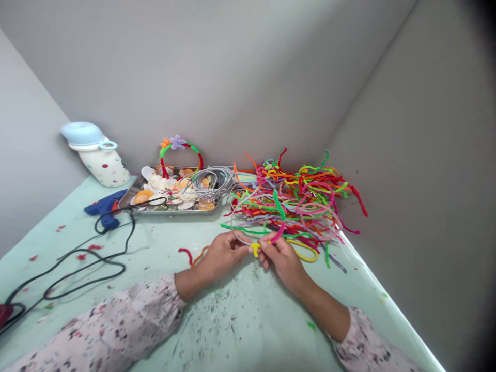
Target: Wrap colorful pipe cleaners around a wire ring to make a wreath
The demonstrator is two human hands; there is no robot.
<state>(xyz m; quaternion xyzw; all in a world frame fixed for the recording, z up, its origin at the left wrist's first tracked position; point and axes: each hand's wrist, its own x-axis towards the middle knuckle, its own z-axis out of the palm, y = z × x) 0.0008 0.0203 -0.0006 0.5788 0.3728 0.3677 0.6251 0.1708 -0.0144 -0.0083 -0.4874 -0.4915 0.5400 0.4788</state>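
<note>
Near the middle of the table, my left hand (227,254) pinches the bare grey side of a thin wire hoop (233,219). The hoop's right side is wrapped in a green pipe cleaner (279,205) and, below it, a pink pipe cleaner (278,233). A short yellow pipe cleaner (254,249) is bent round the hoop's lower part, between my two hands. My right hand (284,261) is closed at the yellow piece, its thumb and finger pressed on it beside the pink wrap. The fingertips partly cover where yellow and pink meet.
Behind the hoop lies a pile of coloured pipe cleaners (310,199), with yellow-handled scissors (308,257) at its front. A metal tray (186,211) holds shells, a wire coil (211,181) and a flower-trimmed hoop (200,157). Leftward are a blue glue gun (104,207), its black cord (126,266) and a bottle (103,163).
</note>
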